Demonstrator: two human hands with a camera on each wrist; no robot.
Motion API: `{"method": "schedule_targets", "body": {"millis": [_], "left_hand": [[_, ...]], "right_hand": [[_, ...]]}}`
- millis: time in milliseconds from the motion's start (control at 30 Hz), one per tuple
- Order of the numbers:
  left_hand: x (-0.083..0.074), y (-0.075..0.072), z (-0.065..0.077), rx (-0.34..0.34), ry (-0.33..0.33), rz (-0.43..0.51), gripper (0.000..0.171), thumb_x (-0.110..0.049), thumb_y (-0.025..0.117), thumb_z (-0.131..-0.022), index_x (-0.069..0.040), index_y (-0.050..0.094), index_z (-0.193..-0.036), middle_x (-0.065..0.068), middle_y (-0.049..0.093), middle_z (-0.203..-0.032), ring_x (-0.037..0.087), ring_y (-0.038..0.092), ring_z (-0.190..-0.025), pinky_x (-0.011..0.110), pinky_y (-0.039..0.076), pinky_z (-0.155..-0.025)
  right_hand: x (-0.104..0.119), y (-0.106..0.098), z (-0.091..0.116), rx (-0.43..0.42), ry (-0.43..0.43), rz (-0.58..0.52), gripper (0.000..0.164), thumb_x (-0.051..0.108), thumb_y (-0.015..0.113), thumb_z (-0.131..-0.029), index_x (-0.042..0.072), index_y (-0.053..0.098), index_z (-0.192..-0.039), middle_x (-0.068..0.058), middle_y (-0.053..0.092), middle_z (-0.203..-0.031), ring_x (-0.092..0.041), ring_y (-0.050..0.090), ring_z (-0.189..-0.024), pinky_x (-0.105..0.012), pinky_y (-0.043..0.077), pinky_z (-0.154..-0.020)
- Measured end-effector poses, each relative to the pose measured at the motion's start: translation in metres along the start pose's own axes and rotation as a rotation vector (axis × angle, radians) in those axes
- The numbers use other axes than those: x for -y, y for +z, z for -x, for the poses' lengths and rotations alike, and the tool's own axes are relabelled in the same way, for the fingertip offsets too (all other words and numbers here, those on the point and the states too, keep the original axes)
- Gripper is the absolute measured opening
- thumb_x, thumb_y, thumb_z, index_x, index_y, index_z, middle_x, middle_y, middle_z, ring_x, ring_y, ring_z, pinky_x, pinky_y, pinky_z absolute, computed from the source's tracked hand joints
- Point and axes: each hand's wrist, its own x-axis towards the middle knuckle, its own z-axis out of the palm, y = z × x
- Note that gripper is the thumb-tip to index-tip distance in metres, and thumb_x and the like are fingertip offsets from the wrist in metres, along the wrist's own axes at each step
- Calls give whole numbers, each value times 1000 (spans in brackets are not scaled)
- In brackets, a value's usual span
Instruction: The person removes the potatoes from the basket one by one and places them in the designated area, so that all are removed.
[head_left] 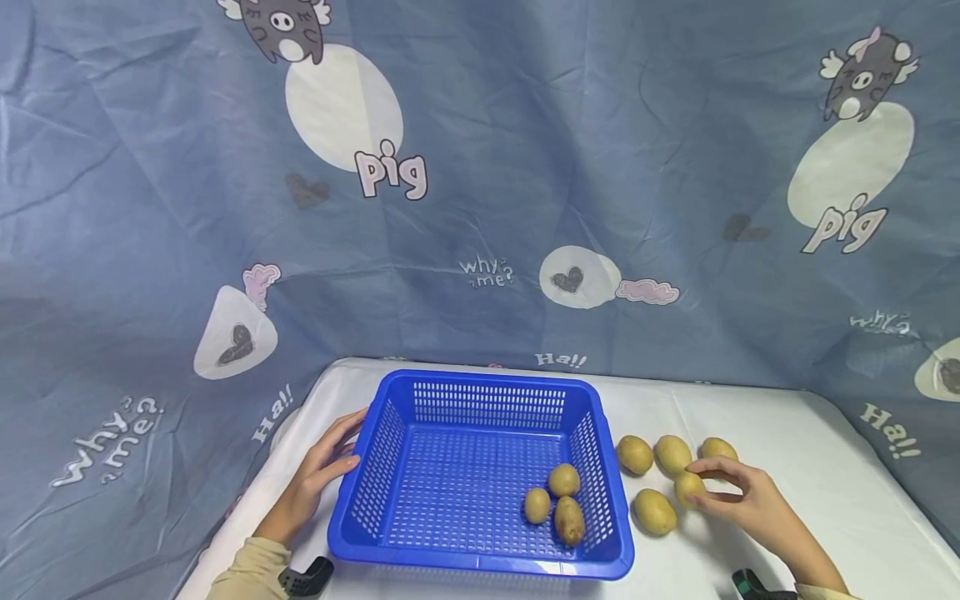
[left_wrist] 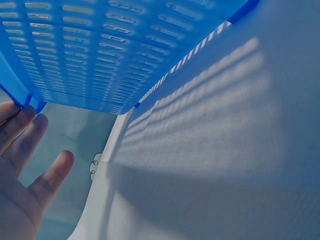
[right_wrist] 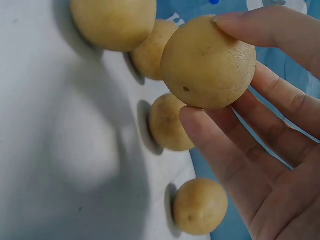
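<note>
Between the thumb and fingers of my right hand (head_left: pixel 738 496) is a small round potato (right_wrist: pixel 210 62), pinched and lifted off the table. My left hand (head_left: pixel 315 475) is at the left side of a blue plastic basket (head_left: pixel 480 562). In the left wrist view, the fingers (left_wrist: pixel 25 135) of that hand are fairly straight, with some fingertips touching the basket's rim. Inside the basket, near its right wall, lie a round potato (head_left: pixel 564 480), a smaller potato (head_left: pixel 537 506) and a longer, browner potato (head_left: pixel 569 522).
Several potatoes lie on the white-covered table (head_left: pixel 697 408) right of the basket: one in front (head_left: pixel 655 512), others behind, including a potato (head_left: pixel 635 455) near the basket wall and a potato (head_left: pixel 673 455) beside it. A blue printed cloth (head_left: pixel 465 208) hangs behind the table.
</note>
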Motion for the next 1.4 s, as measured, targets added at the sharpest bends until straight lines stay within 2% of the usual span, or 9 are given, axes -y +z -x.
{"method": "schedule_targets", "body": {"millis": [233, 367, 467, 633, 867, 1067, 1233, 1300, 1400], "left_hand": [[1, 0, 0, 2, 1, 3, 62, -3, 47, -97, -7, 37, -159, 23, 42, -158, -4, 44, -142, 11, 37, -112], [0, -1, 0, 4, 5, 6, 62, -3, 46, -98, -6, 37, -159, 23, 41, -158, -3, 44, -142, 11, 37, -112], [0, 0, 0, 3, 4, 5, 62, -3, 46, -98, -6, 37, -159, 23, 42, -158, -3, 44, -142, 11, 37, -111], [1, 0, 0, -2, 2, -1, 62, -3, 47, -97, -6, 38, -158, 24, 42, -158, -4, 44, -141, 11, 38, -111], [0, 0, 0, 2, 19, 16, 62, -1, 47, -97, -3, 37, -158, 28, 41, -156, -3, 45, -141, 11, 38, -111], [-2, 1, 1, 7, 31, 32, 61, 0, 46, -98, -2, 36, -158, 27, 41, -157, -4, 44, -142, 11, 38, -111], [-1, 0, 0, 0, 19, 23, 61, -1, 46, -98, -3, 37, -158, 27, 41, -156, -4, 44, -141, 10, 38, -111], [0, 0, 0, -4, 12, 12, 62, -1, 47, -97, -4, 38, -158, 27, 42, -156, -5, 44, -141, 10, 38, -110], [1, 1, 0, -9, 7, 0, 62, -2, 47, -97, -4, 38, -158, 26, 43, -156, -5, 45, -140, 10, 39, -110]], "right_hand": [[-6, -2, 6, 12, 81, 41, 34, 6, 83, -84, -2, 70, -115, 22, 69, -111, 16, 59, -103, -19, 61, -77], [-9, -5, 9, 23, 119, 71, 35, 9, 84, -84, 0, 71, -116, 21, 69, -111, 17, 58, -102, -29, 64, -77], [-9, -7, 9, 47, 167, 90, 37, 14, 85, -85, 2, 71, -116, 10, 73, -114, 17, 58, -101, -38, 65, -77], [-11, -7, 9, 89, 260, 94, 39, 18, 85, -84, 2, 71, -117, -7, 74, -114, 12, 62, -96, -37, 65, -80], [-19, 0, 9, 78, 164, 73, 38, 12, 85, -84, 0, 72, -117, -4, 75, -113, 13, 62, -98, -23, 63, -78], [-23, 6, 4, 104, 91, 18, 35, 8, 82, -86, -1, 71, -118, 1, 74, -115, 12, 63, -102, -21, 62, -80], [-25, 7, 5, 113, 78, 0, 35, 8, 82, -86, -2, 70, -118, 8, 73, -112, 6, 67, -99, -17, 60, -81], [-26, 7, 7, 114, 84, 5, 36, 9, 83, -85, -1, 70, -117, 7, 73, -112, 5, 68, -98, -16, 60, -81], [-24, 4, 8, 112, 95, 31, 38, 12, 84, -84, 0, 70, -117, -4, 74, -114, 6, 68, -98, -18, 61, -81]]}}
